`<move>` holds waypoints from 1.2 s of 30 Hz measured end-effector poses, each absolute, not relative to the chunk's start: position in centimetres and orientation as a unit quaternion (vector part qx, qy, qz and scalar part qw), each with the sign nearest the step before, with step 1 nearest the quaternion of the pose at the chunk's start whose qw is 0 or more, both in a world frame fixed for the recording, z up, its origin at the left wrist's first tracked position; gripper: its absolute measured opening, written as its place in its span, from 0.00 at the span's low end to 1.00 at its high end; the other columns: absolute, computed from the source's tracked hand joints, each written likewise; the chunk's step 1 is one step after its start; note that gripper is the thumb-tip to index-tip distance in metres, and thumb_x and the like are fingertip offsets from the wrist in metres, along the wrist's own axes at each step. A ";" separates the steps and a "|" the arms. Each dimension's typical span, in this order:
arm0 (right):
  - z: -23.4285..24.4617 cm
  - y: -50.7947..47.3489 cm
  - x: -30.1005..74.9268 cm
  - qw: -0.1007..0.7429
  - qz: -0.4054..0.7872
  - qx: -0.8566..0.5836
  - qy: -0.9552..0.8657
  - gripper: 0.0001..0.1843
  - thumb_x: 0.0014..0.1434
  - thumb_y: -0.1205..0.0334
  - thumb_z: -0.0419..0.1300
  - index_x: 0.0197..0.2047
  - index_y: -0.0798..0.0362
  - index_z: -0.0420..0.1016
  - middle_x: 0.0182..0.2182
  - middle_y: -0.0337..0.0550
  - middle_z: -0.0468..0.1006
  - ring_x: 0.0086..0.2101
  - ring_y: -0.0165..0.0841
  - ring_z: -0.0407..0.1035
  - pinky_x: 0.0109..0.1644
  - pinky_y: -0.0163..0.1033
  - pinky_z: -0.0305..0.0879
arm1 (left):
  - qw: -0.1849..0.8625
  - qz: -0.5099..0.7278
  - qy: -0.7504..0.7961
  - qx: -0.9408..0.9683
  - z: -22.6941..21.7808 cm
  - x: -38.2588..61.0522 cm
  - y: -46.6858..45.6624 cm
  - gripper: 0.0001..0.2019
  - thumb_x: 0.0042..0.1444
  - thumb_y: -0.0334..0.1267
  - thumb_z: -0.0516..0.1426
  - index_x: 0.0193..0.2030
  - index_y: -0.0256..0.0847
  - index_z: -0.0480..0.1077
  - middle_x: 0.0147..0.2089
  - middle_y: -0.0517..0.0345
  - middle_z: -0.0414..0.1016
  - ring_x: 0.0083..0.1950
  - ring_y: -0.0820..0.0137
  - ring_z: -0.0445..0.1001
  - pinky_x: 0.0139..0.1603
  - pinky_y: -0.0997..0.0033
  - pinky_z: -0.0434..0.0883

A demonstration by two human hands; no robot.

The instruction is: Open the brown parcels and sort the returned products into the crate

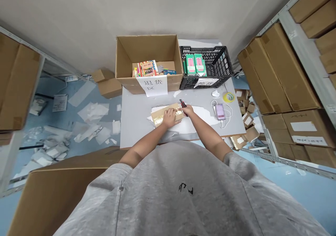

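Observation:
A small flat cardboard parcel (160, 114) wrapped in tape lies on the grey table (136, 124), on top of white wrapping. My left hand (170, 118) presses down flat on the parcel, fingers together. My right hand (187, 110) is closed on a red and black utility knife (182, 104), its tip at the parcel's right end.
Behind the parcel stand an open cardboard box (149, 61) with books and a paper label, and a black crate (206, 67) holding green boxes. A tape roll (228, 97) and a phone with cable (219, 111) lie right. Shelves of cartons flank both sides; paper scraps litter the floor.

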State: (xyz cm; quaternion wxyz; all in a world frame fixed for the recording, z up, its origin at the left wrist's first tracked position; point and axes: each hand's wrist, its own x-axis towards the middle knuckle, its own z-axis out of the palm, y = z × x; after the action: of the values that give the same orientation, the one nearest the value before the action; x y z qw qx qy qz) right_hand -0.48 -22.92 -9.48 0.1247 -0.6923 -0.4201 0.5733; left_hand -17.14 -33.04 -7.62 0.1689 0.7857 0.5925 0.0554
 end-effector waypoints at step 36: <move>-9.0 -30.4 7.9 0.170 0.681 -0.534 -0.473 0.36 0.67 0.55 0.62 0.76 0.49 0.64 0.21 0.26 0.68 0.12 0.24 0.56 0.14 0.29 0.52 | 0.182 0.040 0.632 0.753 -9.3 -14.6 -32.0 0.30 0.61 0.61 0.61 0.59 0.38 0.70 0.60 0.35 0.71 0.64 0.44 0.66 0.64 0.48 0.61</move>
State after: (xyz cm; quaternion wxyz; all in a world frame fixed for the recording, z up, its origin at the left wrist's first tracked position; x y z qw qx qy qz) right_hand 7.86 -30.37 -9.01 0.1702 -0.5335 -0.4725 0.6805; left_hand -14.65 -32.01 -9.31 0.1815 0.7525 0.6318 0.0398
